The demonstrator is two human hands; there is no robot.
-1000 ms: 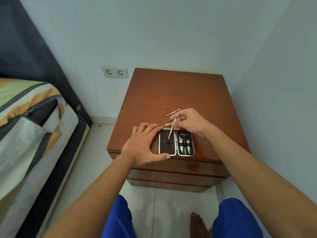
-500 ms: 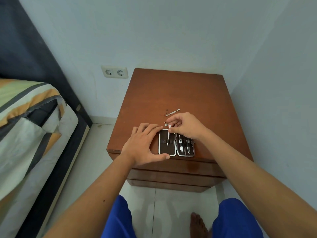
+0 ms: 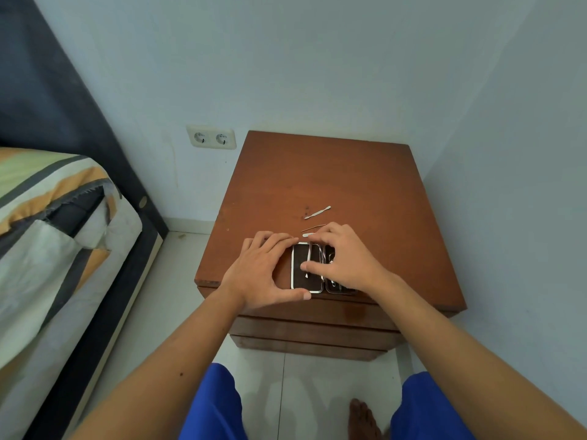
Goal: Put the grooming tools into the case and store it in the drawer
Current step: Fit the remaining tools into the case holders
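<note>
A small dark grooming case [image 3: 305,282] with a white rim lies open near the front edge of the brown nightstand [image 3: 317,173]. My left hand [image 3: 263,271] grips its left half, thumb at the front edge and fingers at the back. My right hand [image 3: 346,262] covers the right half, where several tools sit, and holds a thin metal tool [image 3: 308,260] lengthwise against the left half between forefinger and thumb. A flat silver tool [image 3: 317,212] and a thin pin-like tool [image 3: 313,228] lie loose behind the case. A third piece [image 3: 306,235] peeks out by my fingertips.
Drawer fronts [image 3: 311,331] sit shut under the top. A bed [image 3: 47,249] with a striped cover stands at the left, a double wall socket [image 3: 211,138] behind it. Walls close in at the back and right. My knees and a bare foot [image 3: 362,417] are below.
My right hand has brought the thin tool down from a tilted hold and laid it flat in the case's left half. My left hand has stayed on the case.
</note>
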